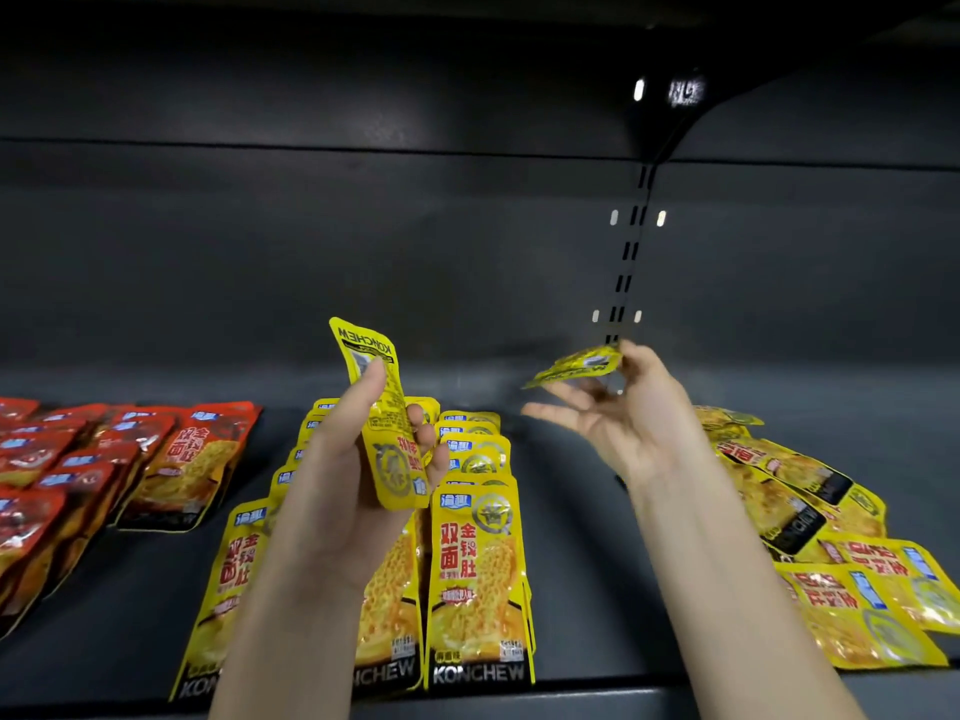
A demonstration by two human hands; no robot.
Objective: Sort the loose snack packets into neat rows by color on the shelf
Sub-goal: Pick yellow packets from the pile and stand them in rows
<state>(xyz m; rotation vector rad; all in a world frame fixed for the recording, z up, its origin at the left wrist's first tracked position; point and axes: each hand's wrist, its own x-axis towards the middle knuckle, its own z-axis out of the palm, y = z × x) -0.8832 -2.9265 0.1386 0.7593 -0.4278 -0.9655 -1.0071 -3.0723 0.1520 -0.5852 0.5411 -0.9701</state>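
Red rows [78,470] far left done, yellow rows [467,537] centre part-built; loose yellow pile [831,537] right left for you. Your left hand [343,485] fingers clamped on yellow packet [387,418]; right hand [623,413] pinches another packet [579,366], other fingers spread, above shelf [582,563]

head view, close, facing shelf [571,511] front

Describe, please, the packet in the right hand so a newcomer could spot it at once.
Above the dark shelf, right of the neat yellow rows, the right hand is raised. At its fingertips hangs a yellow packet, pinched by one end. Unlike the left hand's upright packet, it lies nearly flat, edge-on.
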